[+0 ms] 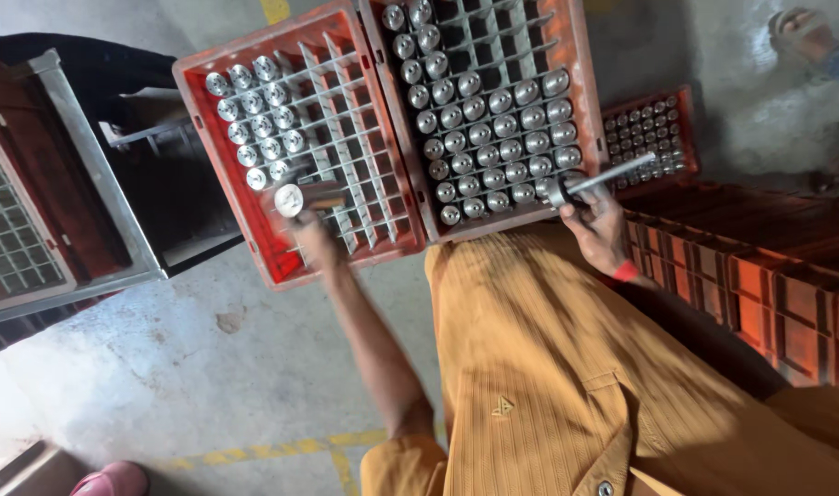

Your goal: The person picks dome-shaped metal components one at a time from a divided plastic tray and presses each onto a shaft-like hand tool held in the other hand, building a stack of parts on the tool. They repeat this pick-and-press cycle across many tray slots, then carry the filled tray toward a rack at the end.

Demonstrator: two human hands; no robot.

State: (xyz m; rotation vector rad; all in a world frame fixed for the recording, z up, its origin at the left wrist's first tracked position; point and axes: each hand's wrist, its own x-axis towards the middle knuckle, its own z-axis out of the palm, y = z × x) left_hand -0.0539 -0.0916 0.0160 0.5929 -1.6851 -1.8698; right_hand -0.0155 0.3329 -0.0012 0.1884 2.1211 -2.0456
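Left hand (pixel 311 231) gripping metal cylinder (pixel 295 198) over left red crate (pixel 282 262), part-filled | right hand (pixel 601 230) closed on metal rod (pixel 603 174) at right red crate (pixel 580 55) edge, cylinders packed inside

Distant small red crate (pixel 649 138), pink shoe (pixel 116 479)
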